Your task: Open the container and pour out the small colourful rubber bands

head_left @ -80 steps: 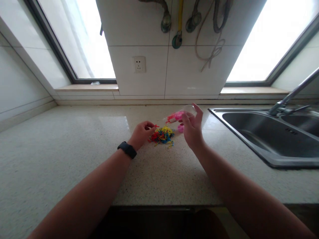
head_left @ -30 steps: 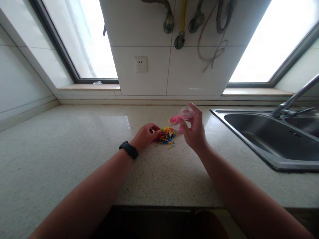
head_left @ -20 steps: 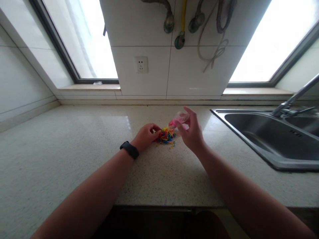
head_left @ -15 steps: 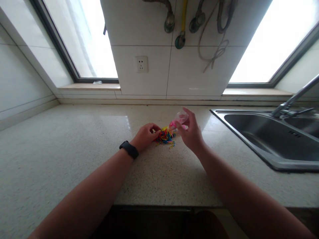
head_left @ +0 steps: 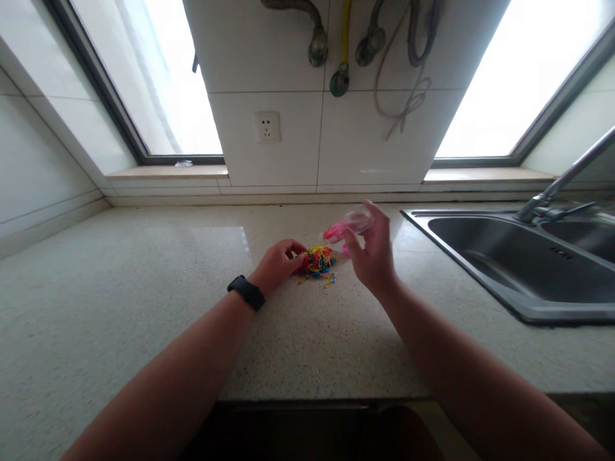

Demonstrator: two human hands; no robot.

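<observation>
My right hand [head_left: 377, 253] is raised above the counter, thumb and fingers closed on a clear plastic bag [head_left: 360, 221]. Pink and red pieces gather at the bag's left end, tilted over a tangled pile [head_left: 318, 261] of small stringy pieces in red, yellow, blue and pink. At the pile's left edge rests my left hand [head_left: 278, 264], fingers loosely curled with a gap between thumb and forefinger. Its fingertips touch or nearly touch the pile; no held thing shows there. A black band [head_left: 246, 292] circles the left wrist.
The speckled stone counter [head_left: 144, 288] runs from the left wall to a steel sink [head_left: 504, 256] with a tap [head_left: 567, 182] on the right. Behind, the tiled wall carries a socket [head_left: 267, 127], pipe fittings and a hanging cord [head_left: 403, 109]. The counter's front edge lies below my forearms.
My right hand has lifted slightly and moved right with the bag, away from the pile. My left hand stays by the pile. The whole view has shifted a little.
</observation>
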